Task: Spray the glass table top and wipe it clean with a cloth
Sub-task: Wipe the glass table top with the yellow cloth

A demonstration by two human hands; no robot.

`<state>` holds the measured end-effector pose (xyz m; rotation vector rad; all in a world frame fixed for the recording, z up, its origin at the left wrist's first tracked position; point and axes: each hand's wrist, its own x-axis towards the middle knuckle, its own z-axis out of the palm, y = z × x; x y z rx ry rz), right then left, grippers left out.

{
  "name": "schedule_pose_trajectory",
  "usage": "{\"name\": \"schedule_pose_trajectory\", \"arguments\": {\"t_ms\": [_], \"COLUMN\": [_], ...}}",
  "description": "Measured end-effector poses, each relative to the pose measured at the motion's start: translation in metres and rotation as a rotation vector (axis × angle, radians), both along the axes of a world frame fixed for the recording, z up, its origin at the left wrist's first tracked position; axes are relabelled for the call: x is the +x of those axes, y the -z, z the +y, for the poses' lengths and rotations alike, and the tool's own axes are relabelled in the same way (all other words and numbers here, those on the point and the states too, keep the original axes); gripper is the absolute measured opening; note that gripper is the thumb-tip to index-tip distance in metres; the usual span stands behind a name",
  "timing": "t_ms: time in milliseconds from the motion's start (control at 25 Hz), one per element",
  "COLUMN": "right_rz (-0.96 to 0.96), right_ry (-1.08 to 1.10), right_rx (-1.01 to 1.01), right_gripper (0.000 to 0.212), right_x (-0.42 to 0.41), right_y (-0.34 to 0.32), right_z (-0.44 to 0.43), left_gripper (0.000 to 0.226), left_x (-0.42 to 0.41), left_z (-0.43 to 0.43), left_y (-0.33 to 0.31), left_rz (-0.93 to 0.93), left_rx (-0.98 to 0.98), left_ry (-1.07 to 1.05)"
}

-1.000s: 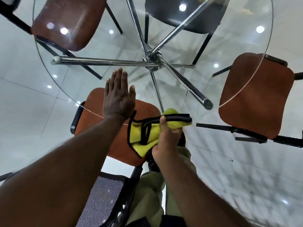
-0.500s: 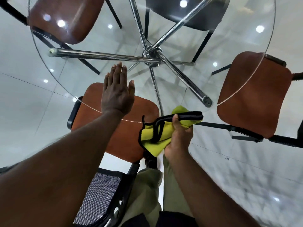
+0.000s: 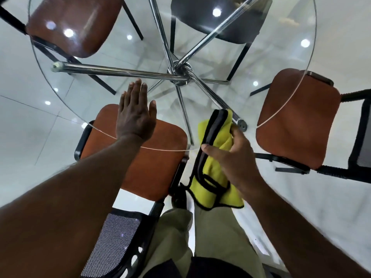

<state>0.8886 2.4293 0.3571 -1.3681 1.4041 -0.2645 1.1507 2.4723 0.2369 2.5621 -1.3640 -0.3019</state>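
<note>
Glass tabletop [image 3: 271, 57], round and clear, fills the far half of the view, and its near rim curves across just in front of the person. Through it show the chrome legs [image 3: 120, 71], which meet at a hub near the middle. The left hand [image 3: 136, 115] lies palm down on the glass near the near-left rim, with its fingers [image 3: 138, 91] straight and close together and the thumb set a little apart; it holds nothing. The right hand [image 3: 232, 153] is at the near rim, right of the left hand, and its fingers are curled round a yellow cloth [image 3: 212, 171] with black trim, the thumb lying across the black edge. The far end of the cloth reaches over the rim onto the tabletop beside the foot of one chrome leg, while its near end hangs loose on the near side of the rim. Whether the cloth presses on the glass cannot be told. A brown chair seat [image 3: 152, 163] sits under the near rim, another brown chair [image 3: 297, 121] at the right, a third [image 3: 76, 23] at the far left and a dark chair [image 3: 220, 21] at the far side. The glossy white floor [image 3: 24, 121] carries round spots of light.
</note>
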Motion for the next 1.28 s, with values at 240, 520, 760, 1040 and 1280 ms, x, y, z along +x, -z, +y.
{"name": "schedule_pose_trajectory", "arguments": {"t_ms": [240,520,760,1040,1280], "right_rz": [0.593,0.493,0.206,0.619,0.174], "right_ry": [-0.596,-0.547,-1.436,-0.256,-1.294], "right_rx": [-0.803,-0.981,-1.296,-0.886,-1.264], "right_gripper": [0.081,0.055,0.051,0.057,0.051], "right_x": [0.030,0.047,-0.005,0.096,0.106], "right_y": [0.087,0.123,0.116,0.122,0.118], "right_z": [-0.110,-0.037,-0.090,-0.139,-0.174], "left_gripper": [0.061,0.060,0.060,0.060,0.063], "left_x": [0.001,0.002,0.002,0.001,0.005], "left_z": [0.000,0.000,-0.001,-0.001,0.000], "left_y": [0.002,0.003,0.002,0.000,0.002], "left_rz": [-0.006,-0.004,0.006,-0.007,-0.029], "left_rx": [-0.003,-0.013,-0.015,0.014,0.030], "left_ry": [-0.010,-0.011,-0.021,-0.010,0.008]}}
